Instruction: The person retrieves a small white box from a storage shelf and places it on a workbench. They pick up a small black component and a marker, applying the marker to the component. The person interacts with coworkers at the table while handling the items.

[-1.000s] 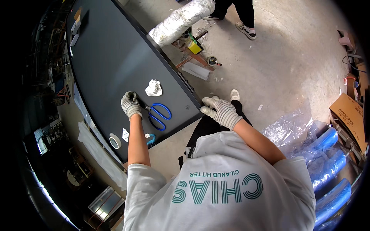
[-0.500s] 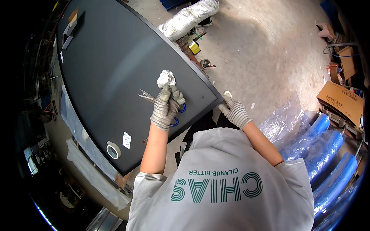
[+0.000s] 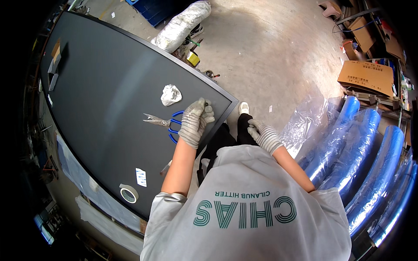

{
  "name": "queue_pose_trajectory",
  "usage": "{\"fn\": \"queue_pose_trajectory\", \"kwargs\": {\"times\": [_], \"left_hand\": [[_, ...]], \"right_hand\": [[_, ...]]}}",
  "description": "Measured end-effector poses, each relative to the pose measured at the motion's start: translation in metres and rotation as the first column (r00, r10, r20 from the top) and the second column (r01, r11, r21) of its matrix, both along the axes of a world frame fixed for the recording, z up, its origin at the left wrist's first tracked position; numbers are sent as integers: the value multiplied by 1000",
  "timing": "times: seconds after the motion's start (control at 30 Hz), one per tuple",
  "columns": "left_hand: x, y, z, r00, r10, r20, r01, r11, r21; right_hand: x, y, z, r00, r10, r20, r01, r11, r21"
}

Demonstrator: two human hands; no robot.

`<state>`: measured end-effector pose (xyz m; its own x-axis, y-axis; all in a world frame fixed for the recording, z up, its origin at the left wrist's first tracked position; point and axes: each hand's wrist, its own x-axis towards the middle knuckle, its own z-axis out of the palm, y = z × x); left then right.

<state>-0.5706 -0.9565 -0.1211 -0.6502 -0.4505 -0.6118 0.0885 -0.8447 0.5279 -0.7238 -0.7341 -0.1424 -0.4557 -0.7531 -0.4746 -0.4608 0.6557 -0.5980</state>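
Note:
My left hand (image 3: 196, 121), in a grey glove, is over the near right corner of a large dark panel (image 3: 113, 122). Its thumb and fingers pinch a small dark piece (image 3: 206, 104) too small to name. Beside this hand lie blue-handled scissors (image 3: 162, 122), blades apart, the handles partly behind the glove. A crumpled white wad (image 3: 171, 95) rests just beyond them. My right hand (image 3: 264, 135), also gloved, hangs off the panel in front of my body. Its fingers are curled in, and whatever they may hold is hidden.
A tape roll (image 3: 129, 194) and a white printed slip (image 3: 141, 177) lie near the panel's left edge. An opened small box (image 3: 54, 67) sits at its far end. Blue film-wrapped rolls (image 3: 357, 152) and a cardboard carton (image 3: 365, 78) stand at right. A silver-wrapped bundle (image 3: 182, 27) adjoins the far edge.
My left hand has moved off the white wad and scissors toward the panel corner. My right hand has come away from the panel's edge. The view has shifted.

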Motion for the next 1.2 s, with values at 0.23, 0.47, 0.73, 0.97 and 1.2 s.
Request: {"fn": "queue_pose_trajectory", "kwargs": {"times": [0.23,0.47,0.73,0.97,1.2], "left_hand": [[-11,13,-7,672,49,739,717,206,-666],[-18,22,-21,694,193,694,628,309,-714],[-25,0,-3,651,327,685,227,777,-587],[-94,28,9,553,564,613,148,658,-738],[-285,72,-9,753,310,580,319,600,-734]], "right_hand": [[-11,38,-7,997,-72,11,72,997,28],[-52,84,-31,988,-152,38,154,985,-75],[-128,196,-54,934,-322,157,341,934,-111],[-229,311,-47,886,-464,6,464,885,-44],[-328,340,-37,802,-594,63,597,797,-94]]}}
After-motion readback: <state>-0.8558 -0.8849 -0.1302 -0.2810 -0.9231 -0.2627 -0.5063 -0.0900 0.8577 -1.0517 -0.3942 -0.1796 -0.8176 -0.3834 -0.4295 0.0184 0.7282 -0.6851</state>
